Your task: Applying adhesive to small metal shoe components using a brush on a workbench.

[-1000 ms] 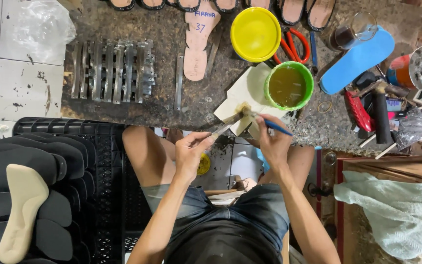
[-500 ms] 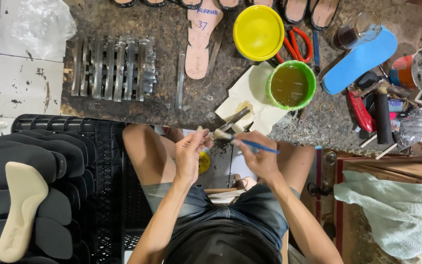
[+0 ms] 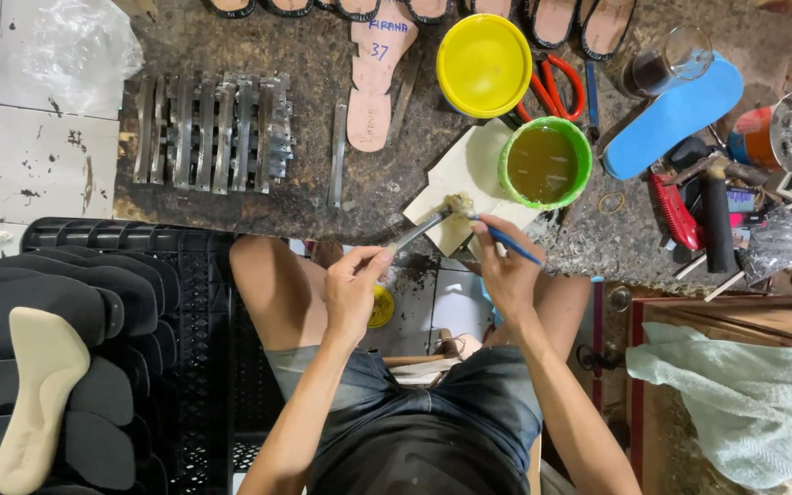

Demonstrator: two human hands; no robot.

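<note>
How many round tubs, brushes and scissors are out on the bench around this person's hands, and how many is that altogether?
Yellow tub: 1
Green tub holding brownish liquid: 1
Blue-handled brush, in the right hand: 1
Metal strip, in the left hand: 1
Red-handled scissors: 1
Total: 5

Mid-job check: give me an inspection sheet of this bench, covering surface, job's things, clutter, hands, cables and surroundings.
Surface: dark, stained workbench.
Job's things: thin metal strip in left hand; blue-handled brush in right hand, its tip on the strip's end; green tub of brownish glue.
Clutter: yellow lid, row of metal strips, cardboard sole template, red scissors, blue insole.
Hands: both gripping.
Cables: nothing seen.
Surroundings: black crate of dark soles, pale green cloth.
</note>
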